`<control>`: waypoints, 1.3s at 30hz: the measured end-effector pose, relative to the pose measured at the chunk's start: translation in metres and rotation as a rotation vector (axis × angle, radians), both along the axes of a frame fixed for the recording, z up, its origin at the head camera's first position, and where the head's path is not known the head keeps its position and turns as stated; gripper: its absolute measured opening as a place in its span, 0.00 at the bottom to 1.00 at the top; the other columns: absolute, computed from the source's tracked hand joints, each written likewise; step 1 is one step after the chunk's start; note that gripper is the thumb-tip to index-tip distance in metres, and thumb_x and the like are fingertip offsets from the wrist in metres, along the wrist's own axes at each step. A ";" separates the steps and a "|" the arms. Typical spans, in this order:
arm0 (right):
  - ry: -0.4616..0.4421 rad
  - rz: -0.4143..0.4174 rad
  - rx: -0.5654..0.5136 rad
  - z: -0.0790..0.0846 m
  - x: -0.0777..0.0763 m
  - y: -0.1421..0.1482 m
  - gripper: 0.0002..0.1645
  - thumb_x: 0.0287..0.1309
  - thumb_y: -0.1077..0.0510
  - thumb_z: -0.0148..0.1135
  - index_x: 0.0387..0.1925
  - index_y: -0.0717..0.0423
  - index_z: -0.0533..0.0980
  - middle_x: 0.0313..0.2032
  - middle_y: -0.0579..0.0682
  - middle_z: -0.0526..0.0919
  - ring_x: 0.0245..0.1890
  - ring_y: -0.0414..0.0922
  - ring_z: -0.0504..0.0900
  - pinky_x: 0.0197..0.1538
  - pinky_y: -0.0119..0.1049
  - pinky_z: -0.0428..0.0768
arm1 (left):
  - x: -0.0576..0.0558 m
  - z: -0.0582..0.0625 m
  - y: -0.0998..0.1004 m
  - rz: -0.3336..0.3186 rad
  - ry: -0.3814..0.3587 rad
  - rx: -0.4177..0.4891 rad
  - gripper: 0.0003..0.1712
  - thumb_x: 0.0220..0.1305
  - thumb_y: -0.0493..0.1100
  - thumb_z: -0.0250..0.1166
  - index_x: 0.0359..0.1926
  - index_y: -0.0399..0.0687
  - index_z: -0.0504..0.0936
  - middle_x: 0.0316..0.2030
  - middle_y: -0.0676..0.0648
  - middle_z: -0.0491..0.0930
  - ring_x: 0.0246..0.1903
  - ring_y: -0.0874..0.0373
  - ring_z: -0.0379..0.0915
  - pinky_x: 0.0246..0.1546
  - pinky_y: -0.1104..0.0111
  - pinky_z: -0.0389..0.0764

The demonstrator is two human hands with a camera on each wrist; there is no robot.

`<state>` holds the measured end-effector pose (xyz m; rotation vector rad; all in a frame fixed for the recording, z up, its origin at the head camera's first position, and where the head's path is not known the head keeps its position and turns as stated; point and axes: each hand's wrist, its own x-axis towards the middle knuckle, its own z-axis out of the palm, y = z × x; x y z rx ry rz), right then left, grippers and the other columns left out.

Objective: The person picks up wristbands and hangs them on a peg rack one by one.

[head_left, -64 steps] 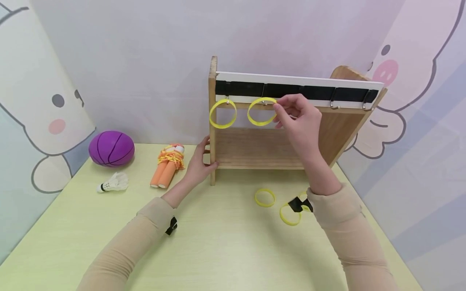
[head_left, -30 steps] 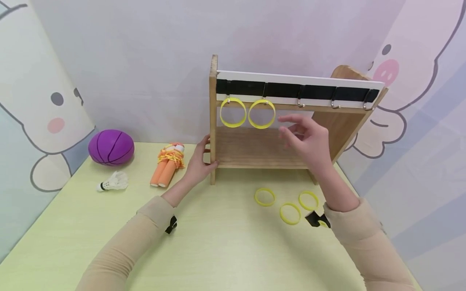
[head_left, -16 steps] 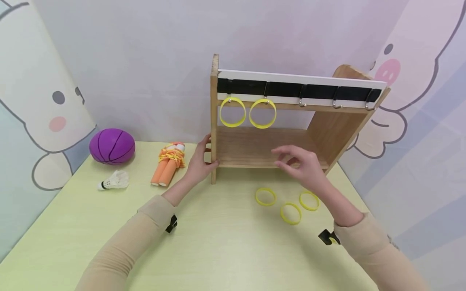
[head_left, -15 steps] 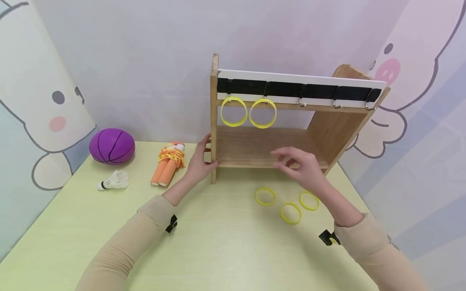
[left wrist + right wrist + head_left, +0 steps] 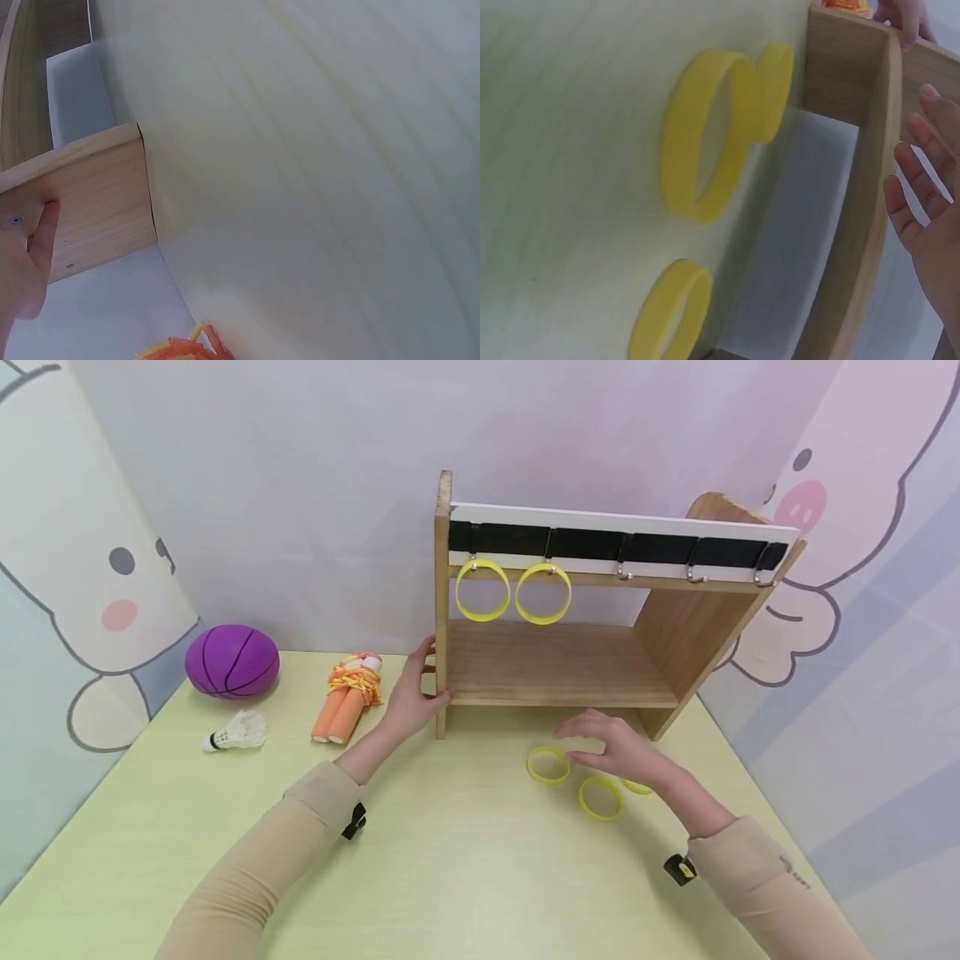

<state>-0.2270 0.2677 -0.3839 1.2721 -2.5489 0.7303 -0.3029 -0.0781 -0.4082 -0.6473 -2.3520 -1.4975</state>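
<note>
My left hand holds the left side panel of a small wooden shelf, thumb at the front edge, fingers on the outer face. The left wrist view shows one finger against that panel. My right hand, fingers apart and holding nothing, hovers low over three yellow wristbands on the table. Nearest its fingertips is the left wristband; the middle wristband lies below, and the right wristband is partly hidden by the hand. Two more wristbands, one left and one right, hang from hooks.
The shelf's white rail carries a black strip and several metal hooks; three to the right, such as this hook, hold nothing. On the table's left lie a purple ball, a shuttlecock and an orange-handled jump rope.
The right hand has let go of the second hanging wristband, withdrawn from the hooks and come down to the wristbands on the table. The left hand stays at the side panel.
</note>
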 end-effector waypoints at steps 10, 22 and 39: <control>-0.088 0.016 0.121 -0.033 -0.008 0.011 0.17 0.49 0.63 0.69 0.44 0.52 0.81 0.47 0.43 0.82 0.51 0.45 0.76 0.52 0.45 0.77 | -0.001 -0.001 0.000 0.000 0.014 0.002 0.54 0.53 0.35 0.67 0.73 0.61 0.46 0.66 0.44 0.57 0.54 0.46 0.68 0.33 0.61 0.85; -0.177 0.104 0.180 -0.048 -0.019 0.012 0.17 0.48 0.67 0.69 0.42 0.52 0.82 0.45 0.47 0.83 0.49 0.45 0.78 0.53 0.42 0.78 | 0.001 -0.001 -0.001 -0.001 -0.006 -0.002 0.53 0.54 0.36 0.67 0.73 0.61 0.45 0.67 0.43 0.57 0.55 0.45 0.67 0.33 0.60 0.85; -0.277 0.140 0.128 -0.052 -0.024 0.009 0.09 0.52 0.66 0.66 0.35 0.52 0.82 0.42 0.49 0.82 0.41 0.39 0.78 0.37 0.28 0.81 | 0.002 0.001 0.000 0.000 -0.014 -0.004 0.53 0.54 0.36 0.67 0.73 0.62 0.45 0.67 0.45 0.56 0.55 0.47 0.67 0.34 0.60 0.85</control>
